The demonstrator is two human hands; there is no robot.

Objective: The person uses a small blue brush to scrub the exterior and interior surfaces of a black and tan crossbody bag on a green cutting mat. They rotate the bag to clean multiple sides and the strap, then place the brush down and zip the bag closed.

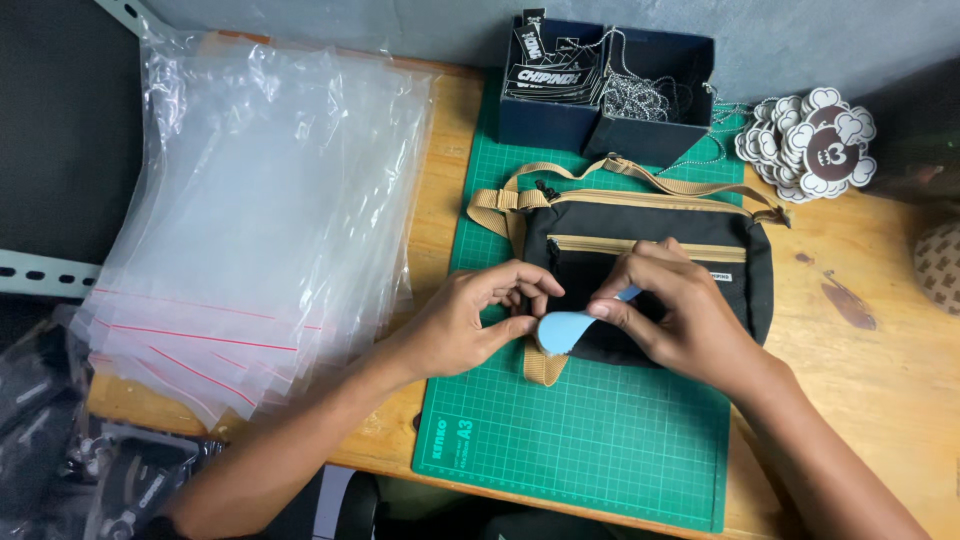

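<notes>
Both hands at frame centre — left hand (470, 325) and right hand (670, 310) fingers pinch a small blue tag (563, 330) over the black pouch (650, 250) on the green cutting mat (590, 440), clear bags (250, 220) at 9 o'clock.

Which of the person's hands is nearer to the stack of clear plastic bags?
Left. The left hand lies just right of the stack of clear plastic bags, pinching a small blue piece. The right hand is farther right, over the black pouch.

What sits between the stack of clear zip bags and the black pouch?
In the head view, the left hand, a strip of bare wooden table and the edge of the green cutting mat.
</notes>
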